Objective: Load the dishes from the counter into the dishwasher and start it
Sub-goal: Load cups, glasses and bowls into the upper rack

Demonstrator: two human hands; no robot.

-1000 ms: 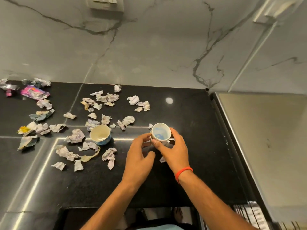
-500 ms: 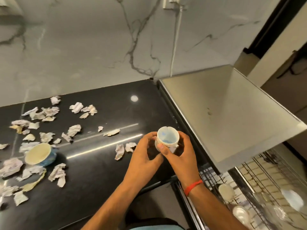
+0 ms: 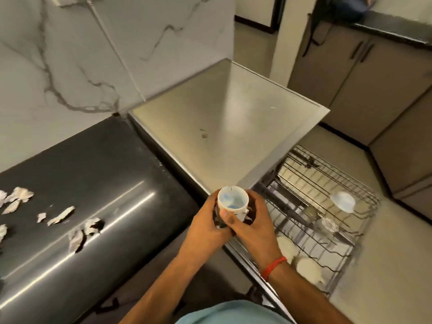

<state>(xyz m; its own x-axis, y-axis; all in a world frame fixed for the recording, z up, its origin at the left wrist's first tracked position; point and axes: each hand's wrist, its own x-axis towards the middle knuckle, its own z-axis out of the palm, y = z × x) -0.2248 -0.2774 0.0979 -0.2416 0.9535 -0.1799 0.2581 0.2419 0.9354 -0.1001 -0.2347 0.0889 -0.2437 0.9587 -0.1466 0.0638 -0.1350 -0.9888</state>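
- White cup (image 3: pixel 232 202) (blue smears inside), upright, held off the desk (image 3: pixel 98 164) edge.
- Left hand (image 3: pixel 205 226) and right hand (image 3: pixel 253 226) both grasping cup.
- Wire rack (image 3: pixel 327 206), pulled out to the right, holds dishes.
- Paper scraps (image 3: pixel 60 215) on desk.

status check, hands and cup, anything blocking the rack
Left hand and right hand both grip cup, upright, over counter edge. Rack pulled out, partly loaded. Path looks clear.
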